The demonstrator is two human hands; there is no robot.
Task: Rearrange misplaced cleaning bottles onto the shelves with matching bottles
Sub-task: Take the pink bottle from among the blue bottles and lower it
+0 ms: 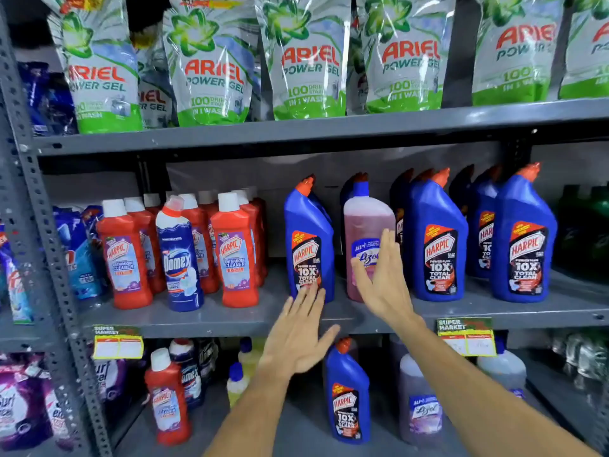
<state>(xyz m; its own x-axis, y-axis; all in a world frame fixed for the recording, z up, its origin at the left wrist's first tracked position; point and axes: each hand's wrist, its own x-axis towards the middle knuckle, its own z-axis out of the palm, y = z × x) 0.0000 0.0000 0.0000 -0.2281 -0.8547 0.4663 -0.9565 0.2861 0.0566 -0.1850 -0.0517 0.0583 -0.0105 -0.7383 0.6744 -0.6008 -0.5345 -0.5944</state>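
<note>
Both hands reach toward the front edge of the grey metal middle shelf (204, 319), and both are spread flat with nothing in them. The right hand (382, 278) has its open grip laid against the label of the pink translucent Lizol bottle with the blue cap (365, 225), which looks like the misfit here: it stands among the blue Harpic toilet-cleaner bottles with orange caps (435, 245), close between neighbours on either side. The left hand (296, 338) hovers in front of the shelf lip, fingertips near the base of the leftmost blue Harpic bottle (308, 239), perhaps to steady it.

A likely home for it is the shelf below, where a paler Lizol bottle (418, 400) stands. A lone blue Harpic bottle (346, 394) sits beside that one. Toward the left end of the middle shelf, a dark blue Domex bottle (178, 255) stands among the red Harpic bathroom-cleaner bottles (234, 249).
</note>
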